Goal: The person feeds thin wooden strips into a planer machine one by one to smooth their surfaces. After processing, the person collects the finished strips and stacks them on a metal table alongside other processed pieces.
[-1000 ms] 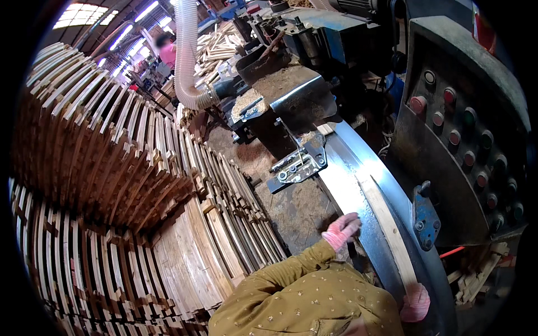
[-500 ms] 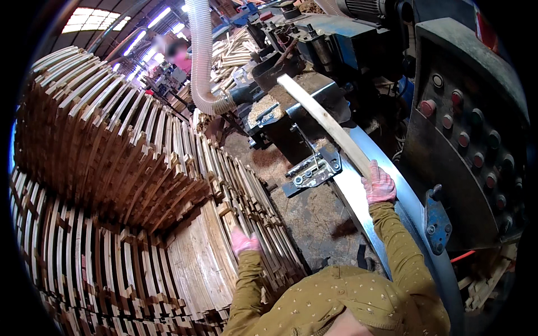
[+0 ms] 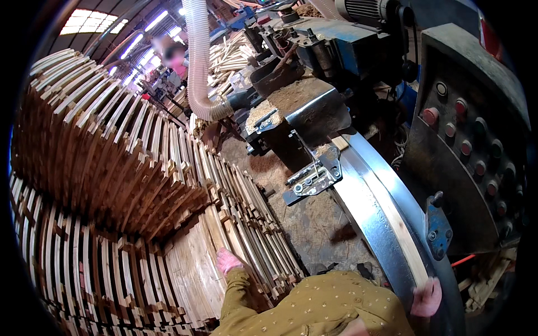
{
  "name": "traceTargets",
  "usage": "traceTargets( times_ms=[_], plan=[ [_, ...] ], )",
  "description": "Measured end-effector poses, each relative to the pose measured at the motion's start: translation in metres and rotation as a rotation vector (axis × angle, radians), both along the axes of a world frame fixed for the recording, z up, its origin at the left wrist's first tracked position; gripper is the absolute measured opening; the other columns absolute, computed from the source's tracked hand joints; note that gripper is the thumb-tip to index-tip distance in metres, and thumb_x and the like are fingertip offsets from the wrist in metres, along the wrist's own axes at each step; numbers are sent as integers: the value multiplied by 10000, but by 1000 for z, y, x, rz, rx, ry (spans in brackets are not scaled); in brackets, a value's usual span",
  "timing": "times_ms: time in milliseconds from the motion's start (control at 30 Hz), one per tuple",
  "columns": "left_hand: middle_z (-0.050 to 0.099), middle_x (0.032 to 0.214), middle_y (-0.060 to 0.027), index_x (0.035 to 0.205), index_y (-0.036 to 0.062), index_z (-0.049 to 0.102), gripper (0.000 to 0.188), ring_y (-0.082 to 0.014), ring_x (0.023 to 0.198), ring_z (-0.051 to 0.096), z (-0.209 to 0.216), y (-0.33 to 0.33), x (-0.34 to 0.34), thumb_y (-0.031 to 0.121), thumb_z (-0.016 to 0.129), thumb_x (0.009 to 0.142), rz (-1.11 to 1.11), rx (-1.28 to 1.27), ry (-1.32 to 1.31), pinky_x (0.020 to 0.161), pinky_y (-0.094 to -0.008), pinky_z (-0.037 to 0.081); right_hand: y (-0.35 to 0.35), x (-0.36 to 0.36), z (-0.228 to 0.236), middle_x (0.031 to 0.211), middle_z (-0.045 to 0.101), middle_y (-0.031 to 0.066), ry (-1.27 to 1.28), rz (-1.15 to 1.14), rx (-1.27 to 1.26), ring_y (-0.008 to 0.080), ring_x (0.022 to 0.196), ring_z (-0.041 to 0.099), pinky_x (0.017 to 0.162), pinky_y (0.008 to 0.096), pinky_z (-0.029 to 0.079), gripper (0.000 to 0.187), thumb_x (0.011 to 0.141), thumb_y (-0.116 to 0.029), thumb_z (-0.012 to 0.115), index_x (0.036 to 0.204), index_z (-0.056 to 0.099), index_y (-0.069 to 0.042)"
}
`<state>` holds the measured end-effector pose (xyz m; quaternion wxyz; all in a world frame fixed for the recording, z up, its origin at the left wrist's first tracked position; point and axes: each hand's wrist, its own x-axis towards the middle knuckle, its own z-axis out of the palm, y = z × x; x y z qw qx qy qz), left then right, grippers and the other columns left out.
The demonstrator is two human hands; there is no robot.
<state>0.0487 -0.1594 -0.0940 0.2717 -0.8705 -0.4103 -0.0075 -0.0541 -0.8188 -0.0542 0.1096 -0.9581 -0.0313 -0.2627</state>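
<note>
A pale, slightly curved wooden strip (image 3: 399, 227) lies lengthwise on the shiny metal bed (image 3: 358, 204) of a woodworking machine. My right hand (image 3: 427, 298), in a pink glove, is closed on its near end at the lower right. The end of another wooden piece (image 3: 340, 143) shows at the mouth of the machine, under the metal guard (image 3: 319, 112). My left hand (image 3: 228, 261), also pink-gloved, rests with fingers stretched out on wooden strips at the edge of the stack (image 3: 241, 235). I see nothing lifted in it.
High stacks of curved strips (image 3: 106, 129) fill the left side. A blue-handled clamp bracket (image 3: 316, 178) and a blue fitting (image 3: 438, 229) flank the bed. At right stands a control panel (image 3: 465, 145) with push buttons. A clear ribbed hose (image 3: 197, 61) hangs behind; a person (image 3: 176, 59) is far off.
My right hand has drawn the strip back toward me and down onto the metal bed. My left hand has moved slightly left and nearer along the stack.
</note>
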Motion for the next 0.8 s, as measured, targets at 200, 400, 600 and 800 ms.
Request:
traceTargets(
  times_ms=[200, 400, 600, 800],
  plan=[
    [490, 1274, -228, 1375, -39, 331, 723, -376, 1212, 496, 60, -48, 21, 74, 667, 745, -182, -517, -154, 1044, -412, 399, 83, 189, 31, 1174, 589, 187, -15, 130, 251, 347, 1085, 570, 950, 450, 466, 315, 815, -159, 663, 1104, 648, -34],
    [330, 1406, -324, 1458, -79, 124, 831, -354, 1094, 537, 142, -121, 89, 2, 560, 755, -964, -582, -787, 905, -416, 512, 127, 274, 6, 1163, 595, 104, -46, 201, 123, 284, 1104, 553, 1000, 413, 429, 304, 768, -163, 631, 1062, 659, -92],
    [201, 1487, -285, 1492, -43, 31, 921, -362, 1301, 369, 195, -279, 197, 133, 604, 791, -1193, -796, -1279, 1123, -444, 300, 157, 291, 26, 1115, 628, 91, -68, 462, 441, 210, 1064, 576, 929, 344, 469, 382, 837, -212, 628, 1188, 596, -64],
    [316, 1433, -251, 1466, -64, 125, 800, -311, 1269, 429, 130, -381, 178, 92, 593, 837, -811, -2007, -1147, 1036, -410, 421, 113, 194, 44, 1062, 625, 163, 19, 357, 350, 360, 830, 612, 721, 426, 506, 462, 759, -233, 692, 1169, 609, -35]
  ],
)
